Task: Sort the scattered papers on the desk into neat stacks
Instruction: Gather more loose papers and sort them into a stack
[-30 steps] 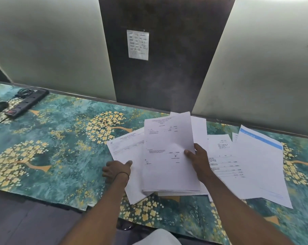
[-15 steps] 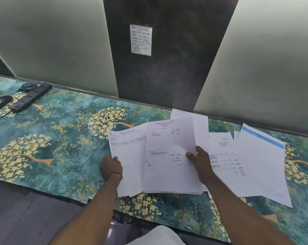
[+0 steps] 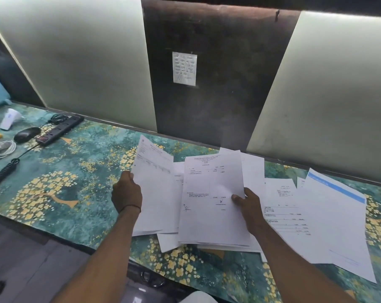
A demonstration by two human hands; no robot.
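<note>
While left hand (image 3: 126, 193) and right hand (image 3: 249, 207) grip, sorting is unfinished.
Left curls round a sheet (image 3: 159, 204); right pinches a stack (image 3: 211, 217), possibly touching desk (image 3: 80, 149); loose papers (image 3: 338, 226) lie right.

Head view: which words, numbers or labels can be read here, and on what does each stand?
Nothing is legible.
Left sheet, in left hand: print too blurred.
Middle sheet, in right hand: print and signature too small.
Wall note: handwriting blurred.
Blue-band sheet: no readable text.
Figures sheet: numbers blurred.
</note>
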